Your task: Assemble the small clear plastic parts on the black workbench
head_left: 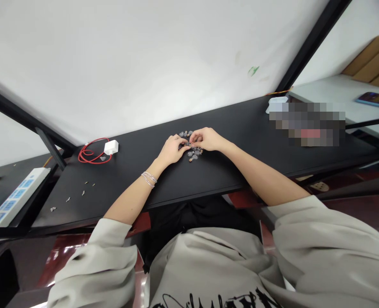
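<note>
My left hand (pixel 172 150) and my right hand (pixel 207 139) meet above the black desktop (pixel 243 126). Their fingertips pinch around a small dark piece (pixel 183 146), which they partly hide. Right below and between them lies a small heap of grey and brownish charms (pixel 193 153), some looking like glassy beads with metal parts. Further charms (pixel 185 134) sit just beyond my fingers. Thin silver bracelets (pixel 148 179) circle my left wrist. Pale grey sleeves cover both forearms near the elbows.
To the left lie a red cable (pixel 91 152), a white charger (pixel 111 147), and several small metal bits (pixel 80 190). A blue-and-white power strip (pixel 19 196) sits further left. At right, a pixelated patch (pixel 306 124) hides part of the desk. A white wall rises behind.
</note>
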A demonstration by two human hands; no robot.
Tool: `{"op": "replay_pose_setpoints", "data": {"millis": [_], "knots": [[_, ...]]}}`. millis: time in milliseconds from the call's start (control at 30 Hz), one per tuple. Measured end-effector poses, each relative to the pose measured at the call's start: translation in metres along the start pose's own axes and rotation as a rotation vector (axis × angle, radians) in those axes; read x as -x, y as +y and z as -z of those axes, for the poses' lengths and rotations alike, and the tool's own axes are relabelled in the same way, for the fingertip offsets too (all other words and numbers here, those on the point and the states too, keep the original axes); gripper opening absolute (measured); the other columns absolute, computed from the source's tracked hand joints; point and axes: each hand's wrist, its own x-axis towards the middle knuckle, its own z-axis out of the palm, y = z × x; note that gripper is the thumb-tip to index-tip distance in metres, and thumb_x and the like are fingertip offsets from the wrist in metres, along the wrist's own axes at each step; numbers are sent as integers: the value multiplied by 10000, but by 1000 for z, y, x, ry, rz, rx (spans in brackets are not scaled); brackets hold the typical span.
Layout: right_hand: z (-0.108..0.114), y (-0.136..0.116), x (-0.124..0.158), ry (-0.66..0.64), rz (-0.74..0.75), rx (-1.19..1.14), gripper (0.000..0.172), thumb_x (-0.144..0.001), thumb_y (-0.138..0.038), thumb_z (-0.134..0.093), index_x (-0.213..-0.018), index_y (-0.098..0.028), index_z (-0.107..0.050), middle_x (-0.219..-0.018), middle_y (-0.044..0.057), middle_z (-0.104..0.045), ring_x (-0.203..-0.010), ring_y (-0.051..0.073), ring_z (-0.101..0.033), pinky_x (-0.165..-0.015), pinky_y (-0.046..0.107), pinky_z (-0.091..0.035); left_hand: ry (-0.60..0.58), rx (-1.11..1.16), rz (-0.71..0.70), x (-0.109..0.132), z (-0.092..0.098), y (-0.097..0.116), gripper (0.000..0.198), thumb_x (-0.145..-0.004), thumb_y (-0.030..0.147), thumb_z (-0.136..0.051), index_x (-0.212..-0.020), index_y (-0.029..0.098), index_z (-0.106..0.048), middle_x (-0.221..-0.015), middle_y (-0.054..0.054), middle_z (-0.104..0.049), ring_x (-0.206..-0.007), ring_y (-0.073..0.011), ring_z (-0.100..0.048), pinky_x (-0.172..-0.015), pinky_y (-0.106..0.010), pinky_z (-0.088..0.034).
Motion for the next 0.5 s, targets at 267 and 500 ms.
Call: {"op": "replay_pose_setpoints", "data": {"millis": [267, 500], "knots": [[3, 9, -3, 34, 15, 52, 135, -700, -176, -725, -835, -165, -733, -794, 44, -745, -721, 173, -691, -687, 264, -537, 22, 13, 7, 1, 4, 3, 197, -890, 338, -637, -965, 170, -707, -833, -59, -642, -863, -209, -584, -876, -377, -464], [27, 7, 3, -162, -91, -54, 188, -624, -237, -833, -765, -172, -727, -703, 24, -729, -661, 170, -694, -648, 264, -554, 33, -1, 2, 1, 1, 1, 214, -904, 351, -614, -1007, 178, -684, -853, -56, -660, -886, -208, -593, -909, -386, -456]]}}
